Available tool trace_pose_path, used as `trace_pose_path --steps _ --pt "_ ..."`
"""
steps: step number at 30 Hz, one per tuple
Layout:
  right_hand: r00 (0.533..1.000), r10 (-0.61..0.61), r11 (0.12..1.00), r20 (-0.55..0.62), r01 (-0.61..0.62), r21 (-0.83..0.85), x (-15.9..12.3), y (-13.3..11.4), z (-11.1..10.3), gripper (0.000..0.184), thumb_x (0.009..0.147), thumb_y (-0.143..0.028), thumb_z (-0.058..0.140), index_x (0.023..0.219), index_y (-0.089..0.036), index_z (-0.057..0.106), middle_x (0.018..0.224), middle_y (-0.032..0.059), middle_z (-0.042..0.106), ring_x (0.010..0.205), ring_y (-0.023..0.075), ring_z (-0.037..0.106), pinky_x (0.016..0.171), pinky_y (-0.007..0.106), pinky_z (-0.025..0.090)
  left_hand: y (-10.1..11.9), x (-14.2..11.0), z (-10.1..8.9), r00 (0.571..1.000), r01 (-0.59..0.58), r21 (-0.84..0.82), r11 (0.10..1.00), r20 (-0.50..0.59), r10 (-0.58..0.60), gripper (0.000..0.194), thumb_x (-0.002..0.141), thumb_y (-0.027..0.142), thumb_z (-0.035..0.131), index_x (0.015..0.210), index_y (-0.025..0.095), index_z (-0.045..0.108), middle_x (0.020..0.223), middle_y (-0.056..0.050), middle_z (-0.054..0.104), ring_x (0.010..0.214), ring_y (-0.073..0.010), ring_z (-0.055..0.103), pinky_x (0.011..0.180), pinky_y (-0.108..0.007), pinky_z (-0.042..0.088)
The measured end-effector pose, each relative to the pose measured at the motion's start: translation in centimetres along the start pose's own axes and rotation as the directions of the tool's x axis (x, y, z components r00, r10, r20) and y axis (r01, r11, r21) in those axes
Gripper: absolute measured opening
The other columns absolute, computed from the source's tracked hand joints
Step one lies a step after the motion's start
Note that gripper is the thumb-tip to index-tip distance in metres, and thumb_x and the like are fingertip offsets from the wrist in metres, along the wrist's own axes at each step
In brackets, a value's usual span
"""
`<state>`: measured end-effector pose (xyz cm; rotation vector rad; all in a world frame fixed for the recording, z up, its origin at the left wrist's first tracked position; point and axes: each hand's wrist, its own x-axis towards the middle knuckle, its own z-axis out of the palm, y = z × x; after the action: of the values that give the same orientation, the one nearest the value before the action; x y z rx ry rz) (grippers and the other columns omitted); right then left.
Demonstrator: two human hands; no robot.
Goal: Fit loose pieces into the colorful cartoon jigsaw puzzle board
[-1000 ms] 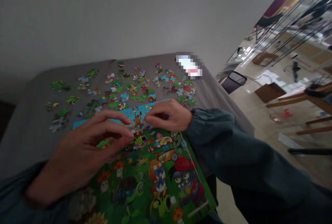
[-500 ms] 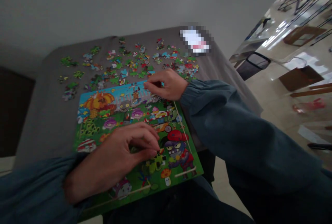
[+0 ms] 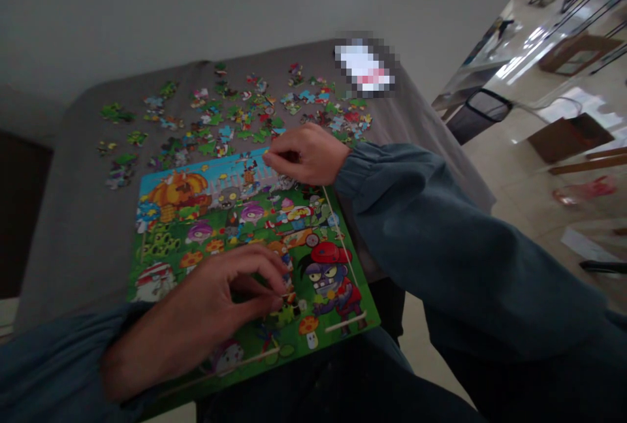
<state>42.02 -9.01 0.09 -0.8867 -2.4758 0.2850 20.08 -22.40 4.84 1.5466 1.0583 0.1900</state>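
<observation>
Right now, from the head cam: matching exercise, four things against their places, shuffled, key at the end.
Things:
1 left hand
2 right hand
3 loose puzzle pieces
4 black mesh bin

Places:
A on the grey cloth beyond the jigsaw puzzle
B over the puzzle's lower part
C on the floor, right of the cloth
D at the puzzle's top edge, by the white fence

Pairs: 1-B, 2-D, 3-A, 4-C

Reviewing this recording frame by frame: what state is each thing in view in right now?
Left hand: fingers pinched together over the puzzle's lower part.
Right hand: fingers curled at the puzzle's top edge; any held piece is hidden.
Colourful cartoon jigsaw puzzle: largely assembled, dark gap by the left fingers.
Loose multicoloured puzzle pieces: scattered, unassembled.
Grey cloth table cover: draped, bearing the pieces.
Black mesh bin: on the floor.
</observation>
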Motion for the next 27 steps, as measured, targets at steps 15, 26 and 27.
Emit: trace_pose_path --steps 15,26,27 --pt "0.999 -0.036 0.996 -0.021 0.038 0.080 -0.1 0.2 0.2 0.039 0.106 -0.033 0.042 0.074 -0.018 0.059 0.069 0.0006 0.051 0.067 0.0140 0.041 0.070 0.031 0.033 -2.0 -0.5 -0.4 0.985 -0.171 0.224 0.959 0.017 0.172 0.018 0.095 0.029 0.068 0.078 0.025 0.073 0.096 0.003 0.075 0.089 -0.0103 0.072 0.078 -0.017 0.055" --pt "1.000 -0.019 0.996 -0.002 0.019 0.090 -0.2 0.1 0.2 0.038 0.105 -0.033 0.042 0.075 -0.018 0.059 0.070 0.0017 0.052 0.069 0.0145 0.044 0.071 0.033 0.032 -3.5 -3.2 -0.8 0.961 -0.249 0.501 0.829 0.019 0.278 0.015 0.103 0.033 0.060 0.109 0.035 0.074 0.115 0.006 0.076 0.102 -0.0101 0.074 0.090 -0.018 0.058" --pt "1.000 -0.020 0.996 -0.002 0.020 0.091 -0.2 0.1 0.2 0.038 0.105 -0.033 0.042 0.075 -0.018 0.060 0.070 0.0017 0.052 0.069 0.0145 0.044 0.071 0.033 0.032 -3.6 -3.6 -0.8 0.954 -0.272 0.539 0.797 0.041 0.298 0.017 0.103 0.033 0.059 0.111 0.035 0.074 0.117 0.006 0.076 0.102 -0.0104 0.074 0.091 -0.018 0.058"
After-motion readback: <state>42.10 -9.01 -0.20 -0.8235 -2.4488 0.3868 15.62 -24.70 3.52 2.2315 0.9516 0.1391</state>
